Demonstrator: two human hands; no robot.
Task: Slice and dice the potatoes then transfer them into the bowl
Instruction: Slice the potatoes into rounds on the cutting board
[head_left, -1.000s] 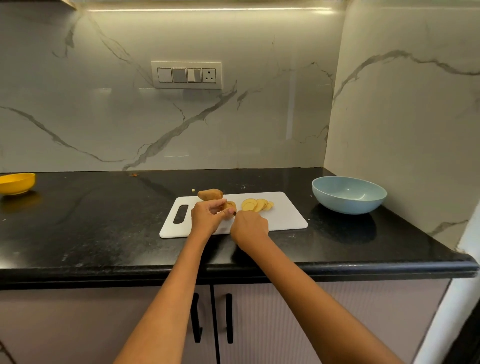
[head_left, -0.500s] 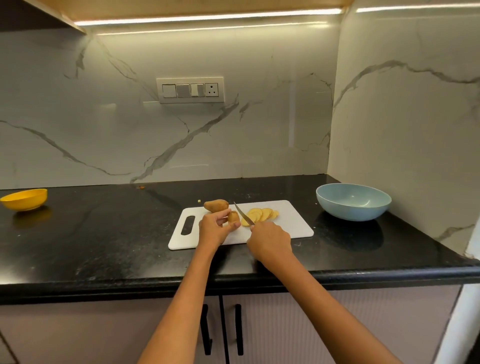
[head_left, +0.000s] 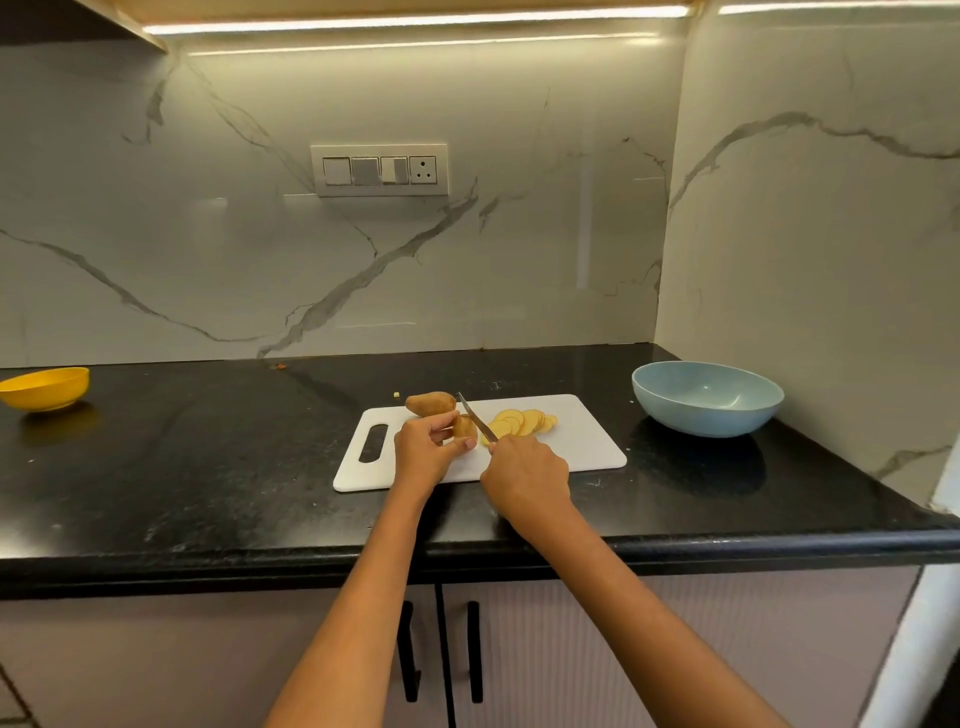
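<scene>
Slicing a potato on the white cutting board (head_left: 582, 452)

The left hand (head_left: 423, 454) is pinching the partly cut potato (head_left: 464, 427) between thumb and fingers, while the right hand (head_left: 524, 475) is gripping the knife (head_left: 475, 422), its blade lying against the cut face. Round slices (head_left: 522, 422) are lying fanned just right of the blade, a whole potato (head_left: 430, 404) is sitting behind, and the blue bowl (head_left: 707, 397) is standing right of the board
</scene>
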